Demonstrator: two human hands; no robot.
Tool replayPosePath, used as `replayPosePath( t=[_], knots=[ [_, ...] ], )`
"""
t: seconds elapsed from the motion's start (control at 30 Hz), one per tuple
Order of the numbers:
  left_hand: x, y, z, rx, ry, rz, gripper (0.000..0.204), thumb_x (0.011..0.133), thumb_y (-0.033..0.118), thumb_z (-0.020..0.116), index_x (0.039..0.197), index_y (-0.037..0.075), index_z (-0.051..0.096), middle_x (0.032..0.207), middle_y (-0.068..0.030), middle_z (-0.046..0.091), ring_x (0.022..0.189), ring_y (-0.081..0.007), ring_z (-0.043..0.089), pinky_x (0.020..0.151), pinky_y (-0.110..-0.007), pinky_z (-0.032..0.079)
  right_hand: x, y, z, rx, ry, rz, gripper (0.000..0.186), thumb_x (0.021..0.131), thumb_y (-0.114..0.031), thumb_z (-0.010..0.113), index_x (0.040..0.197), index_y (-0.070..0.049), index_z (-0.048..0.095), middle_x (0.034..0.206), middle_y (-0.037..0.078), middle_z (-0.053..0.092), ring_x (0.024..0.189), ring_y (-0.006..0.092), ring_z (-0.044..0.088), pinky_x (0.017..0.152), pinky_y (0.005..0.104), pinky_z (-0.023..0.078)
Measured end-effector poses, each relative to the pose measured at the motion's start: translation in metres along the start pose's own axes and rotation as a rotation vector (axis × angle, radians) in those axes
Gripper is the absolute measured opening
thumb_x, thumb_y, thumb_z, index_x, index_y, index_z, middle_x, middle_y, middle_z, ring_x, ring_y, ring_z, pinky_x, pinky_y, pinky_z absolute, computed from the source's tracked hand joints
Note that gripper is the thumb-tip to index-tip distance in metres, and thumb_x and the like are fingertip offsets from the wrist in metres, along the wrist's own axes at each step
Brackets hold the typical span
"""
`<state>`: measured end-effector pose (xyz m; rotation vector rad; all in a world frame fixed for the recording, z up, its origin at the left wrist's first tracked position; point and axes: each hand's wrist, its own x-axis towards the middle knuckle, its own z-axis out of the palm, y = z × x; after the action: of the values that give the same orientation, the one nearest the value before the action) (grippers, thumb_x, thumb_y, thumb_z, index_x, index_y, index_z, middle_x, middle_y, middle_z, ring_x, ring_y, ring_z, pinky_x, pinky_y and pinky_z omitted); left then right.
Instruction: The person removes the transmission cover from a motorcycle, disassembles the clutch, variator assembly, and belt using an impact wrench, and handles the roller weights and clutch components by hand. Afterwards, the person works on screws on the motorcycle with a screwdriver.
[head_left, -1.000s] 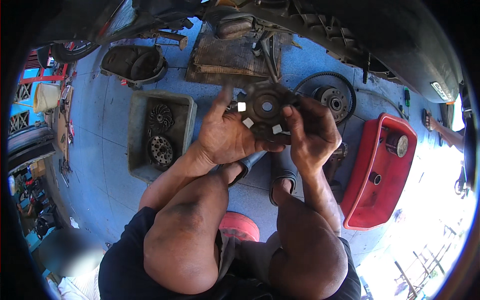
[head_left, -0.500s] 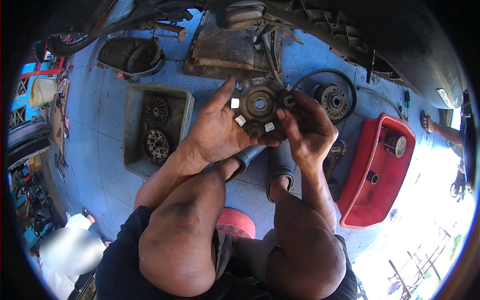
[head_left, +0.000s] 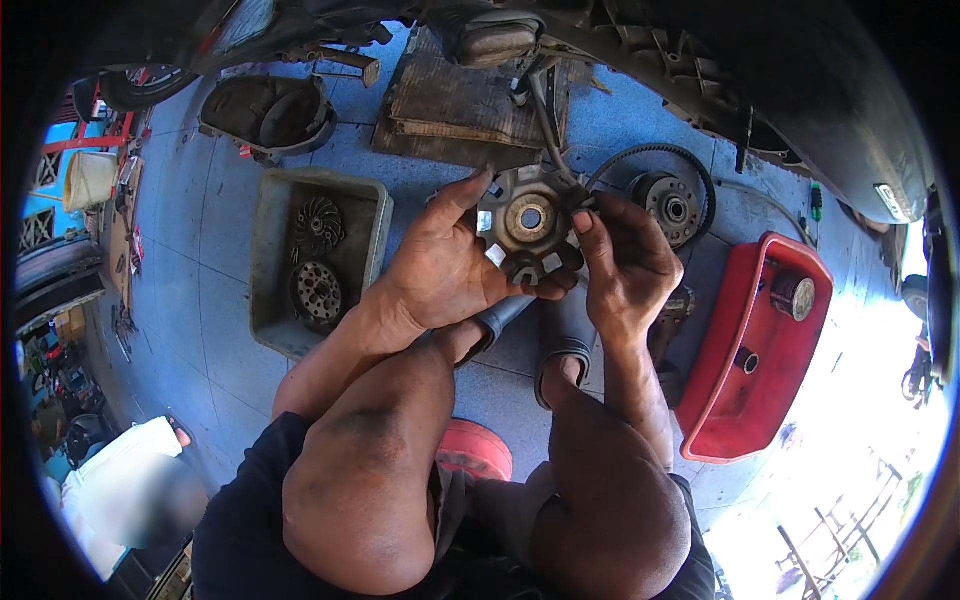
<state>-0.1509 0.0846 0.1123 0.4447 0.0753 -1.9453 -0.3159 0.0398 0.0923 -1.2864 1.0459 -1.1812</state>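
Note:
Above my knees, my left hand [head_left: 440,260] grips a dark metal variator ramp plate [head_left: 508,218] by its left and lower edge, thumb up along the side. The plate is round with a notched rim, a pale centre ring round a hole, and several whitish pads. Between the thumb and fingers of my right hand [head_left: 630,260] is a small dark slide piece [head_left: 580,200], held at the plate's right edge. My fingertips partly cover it, so I cannot tell whether it is seated on the rim.
A grey bin [head_left: 262,290] with a fan disc [head_left: 318,226] and a holed round part [head_left: 318,292] stands left. Rightward are a red tub [head_left: 745,350], a drive belt [head_left: 712,190] and a clutch [head_left: 668,205]. Cardboard [head_left: 460,100] lies ahead beneath the vehicle [head_left: 800,90]. Another person [head_left: 130,490] is lower left.
The plate has tilted and shifted slightly right in my left hand. My right fingers have turned the small slide piece against its edge. The person at lower left has moved; a foot at far right is gone.

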Motion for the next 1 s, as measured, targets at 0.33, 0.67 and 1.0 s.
replayPosePath(
  t=[0.33, 0.67, 1.0],
  knots=[
    [-0.009, 0.003, 0.002, 0.209, 0.082, -0.021, 0.066, 0.090, 0.057, 0.041, 0.123, 0.002, 0.055, 0.104, -0.0149, 0.066, 0.084, -0.0303, 0.066, 0.073, -0.044, 0.053, 0.030, -0.008, -0.024, 0.300, 0.372, 0.015, 0.023, 0.089, -0.004, 0.062, 0.109, 0.006, 0.058, 0.085, 0.010, 0.065, 0.075, 0.0170, 0.065, 0.064, 0.0290, 0.055],
    [0.000, -0.006, 0.002, 0.921, 0.032, 0.426, 0.073, 0.084, 0.033, 0.072, 0.138, -0.002, 0.035, 0.118, -0.0130, 0.051, 0.107, -0.0184, 0.056, 0.089, -0.032, 0.048, 0.007, -0.031, -0.015, 0.604, -0.370, 0.564, 0.030, 0.091, -0.025, 0.055, 0.097, 0.004, 0.059, 0.076, 0.009, 0.058, 0.051, 0.0117, 0.050, 0.042, 0.0226, 0.040],
    [-0.002, 0.001, 0.004, 1.645, 0.220, 0.747, 0.102, 0.060, 0.024, 0.090, 0.140, 0.000, 0.031, 0.126, -0.0155, 0.048, 0.114, -0.0242, 0.053, 0.096, -0.036, 0.045, 0.001, -0.022, -0.017, 0.468, -0.410, 0.519, 0.019, 0.090, -0.014, 0.059, 0.095, 0.004, 0.063, 0.067, 0.000, 0.054, 0.053, 0.0037, 0.043, 0.046, 0.0190, 0.032]
  ],
)
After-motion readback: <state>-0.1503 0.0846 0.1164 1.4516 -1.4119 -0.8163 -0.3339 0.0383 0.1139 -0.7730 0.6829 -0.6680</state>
